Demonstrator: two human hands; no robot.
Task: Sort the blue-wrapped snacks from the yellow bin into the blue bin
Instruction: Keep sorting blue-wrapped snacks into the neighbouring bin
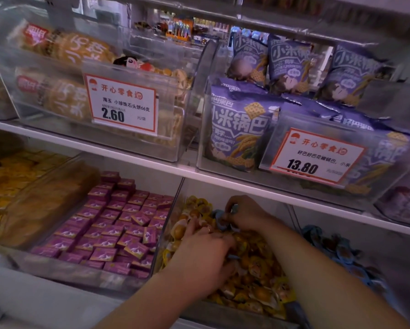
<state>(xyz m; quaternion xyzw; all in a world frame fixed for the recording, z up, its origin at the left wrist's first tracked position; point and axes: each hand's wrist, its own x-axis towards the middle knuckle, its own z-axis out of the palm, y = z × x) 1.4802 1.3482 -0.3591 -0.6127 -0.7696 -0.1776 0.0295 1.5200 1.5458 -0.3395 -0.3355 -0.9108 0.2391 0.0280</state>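
On the lower shelf a clear bin holds a heap of yellow-wrapped snacks. Both my hands are in it. My right hand is at the far side of the heap and pinches blue-wrapped snacks in its curled fingers. My left hand lies palm down on the yellow snacks with fingers bent into the pile; another blue wrapper shows at its right edge. To the right, the neighbouring bin holds blue-wrapped snacks.
Left of the yellow bin is a bin of small purple boxes, then yellow packets. The white shelf edge runs just above my hands. The upper shelf carries bins of purple snack bags and orange biscuit packs with price tags.
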